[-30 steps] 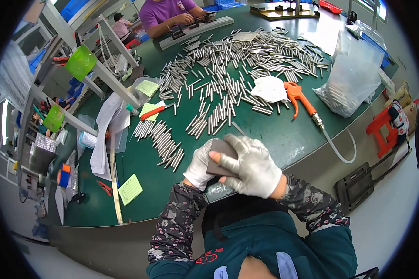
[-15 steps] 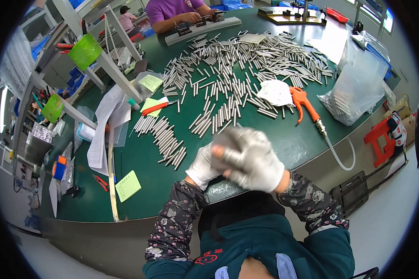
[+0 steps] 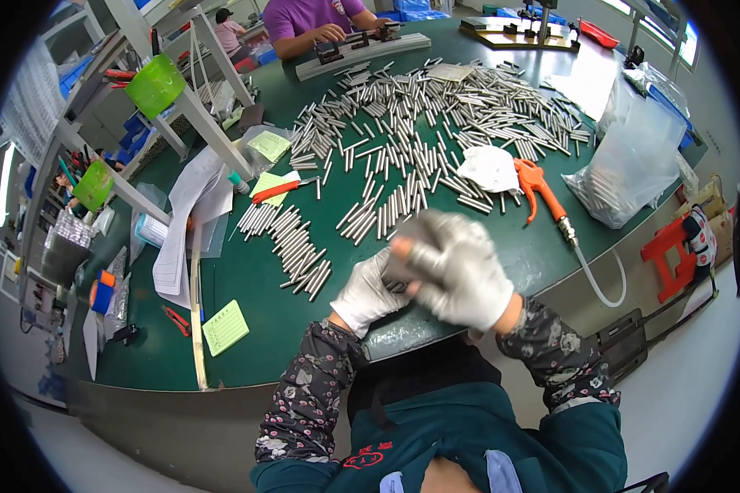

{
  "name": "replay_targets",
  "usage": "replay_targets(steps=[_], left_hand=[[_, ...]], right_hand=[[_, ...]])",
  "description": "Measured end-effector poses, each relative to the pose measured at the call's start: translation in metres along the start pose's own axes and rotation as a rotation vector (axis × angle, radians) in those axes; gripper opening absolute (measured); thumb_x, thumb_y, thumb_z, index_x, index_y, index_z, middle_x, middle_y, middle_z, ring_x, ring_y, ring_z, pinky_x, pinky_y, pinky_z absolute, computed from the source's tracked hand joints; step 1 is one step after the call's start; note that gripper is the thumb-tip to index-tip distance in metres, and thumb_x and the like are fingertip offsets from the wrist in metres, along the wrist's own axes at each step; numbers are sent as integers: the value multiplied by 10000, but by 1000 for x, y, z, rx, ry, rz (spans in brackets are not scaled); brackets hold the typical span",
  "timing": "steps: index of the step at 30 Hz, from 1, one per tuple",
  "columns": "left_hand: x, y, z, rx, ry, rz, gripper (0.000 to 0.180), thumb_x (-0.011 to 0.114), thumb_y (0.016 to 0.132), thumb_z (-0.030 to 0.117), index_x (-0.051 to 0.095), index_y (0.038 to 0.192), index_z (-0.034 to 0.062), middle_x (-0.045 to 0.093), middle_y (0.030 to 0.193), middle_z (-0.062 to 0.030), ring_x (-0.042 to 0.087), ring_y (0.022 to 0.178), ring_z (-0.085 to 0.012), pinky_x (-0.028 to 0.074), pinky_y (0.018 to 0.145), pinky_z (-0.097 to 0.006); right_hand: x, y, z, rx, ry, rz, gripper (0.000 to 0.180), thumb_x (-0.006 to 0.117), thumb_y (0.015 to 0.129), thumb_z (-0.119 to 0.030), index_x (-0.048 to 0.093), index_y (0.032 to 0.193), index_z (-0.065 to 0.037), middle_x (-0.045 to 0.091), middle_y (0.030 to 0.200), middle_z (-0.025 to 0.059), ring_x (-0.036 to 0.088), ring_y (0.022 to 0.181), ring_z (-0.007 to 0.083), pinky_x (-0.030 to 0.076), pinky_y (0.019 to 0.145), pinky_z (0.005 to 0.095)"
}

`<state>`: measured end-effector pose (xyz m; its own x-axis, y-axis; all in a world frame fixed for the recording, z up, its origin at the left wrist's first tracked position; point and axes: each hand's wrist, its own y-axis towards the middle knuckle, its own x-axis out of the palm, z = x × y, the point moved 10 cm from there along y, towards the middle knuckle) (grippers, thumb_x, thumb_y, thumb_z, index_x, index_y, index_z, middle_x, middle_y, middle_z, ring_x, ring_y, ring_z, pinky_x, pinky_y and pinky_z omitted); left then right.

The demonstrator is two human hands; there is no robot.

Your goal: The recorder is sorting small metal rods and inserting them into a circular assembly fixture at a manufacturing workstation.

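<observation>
My left hand (image 3: 368,297) and my right hand (image 3: 469,275), in white gloves with grey soiled parts and bare fingertips, are together above the table's near edge. The right hand lies over the left with its fingers bent, and they are blurred. It covers the left hand's fingers. A dark grey blurred patch shows between the hands; whether it is glove or a held thing I cannot tell. Just beyond them lie short metal rods (image 3: 399,205), part of a wide heap on the green table (image 3: 255,353). A smaller row of rods (image 3: 292,242) is left of my hands.
An orange air blow gun (image 3: 538,189) with a hose lies right, beside a white cloth (image 3: 489,168) and a bag of rods (image 3: 625,168). Left are an orange knife (image 3: 275,192), a note pad (image 3: 225,328) and papers (image 3: 177,246). Opposite, a person in purple (image 3: 304,20) handles a rail fixture (image 3: 362,55).
My joined hands have shifted slightly to the right, the right one still blurred. Across the table, the other person's hand has moved a little left. The rods lie as before.
</observation>
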<state>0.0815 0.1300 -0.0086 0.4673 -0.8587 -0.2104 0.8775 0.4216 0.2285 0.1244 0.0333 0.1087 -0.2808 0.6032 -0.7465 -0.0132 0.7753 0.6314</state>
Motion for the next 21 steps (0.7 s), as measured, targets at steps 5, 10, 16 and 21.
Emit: replay_targets(steps=[5,10,16,21], left_hand=[[1,-2,-9,-90,-29,-42,538,730,631,-3,498,1117,14,609,973,-49,575,871,-111,484,765,-241],[8,-6,1,-101,32,-125,573,693,623,-84,462,1140,-4,562,921,4,558,855,-69,469,764,-213],[1,3,1,-44,-135,-33,490,684,622,-58,510,1076,5,591,891,-9,570,838,-88,480,750,-225],[2,-3,-11,-132,-171,-38,546,786,589,25,523,1067,37,608,914,-10,562,823,-80,481,737,-242]], right_hand=[[2,2,55,314,-229,-23,391,638,695,-291,617,1060,-155,538,1013,172,525,897,322,410,766,413],[19,-1,1,18,127,-103,434,637,692,-289,604,1103,-154,515,1120,225,510,1006,346,389,864,416],[-2,-4,-4,17,61,11,428,636,711,-280,597,1116,-147,519,1105,210,512,984,331,391,841,443],[-6,-25,79,457,-236,98,494,663,687,-273,566,1151,-132,491,1143,209,504,954,358,396,830,448]])
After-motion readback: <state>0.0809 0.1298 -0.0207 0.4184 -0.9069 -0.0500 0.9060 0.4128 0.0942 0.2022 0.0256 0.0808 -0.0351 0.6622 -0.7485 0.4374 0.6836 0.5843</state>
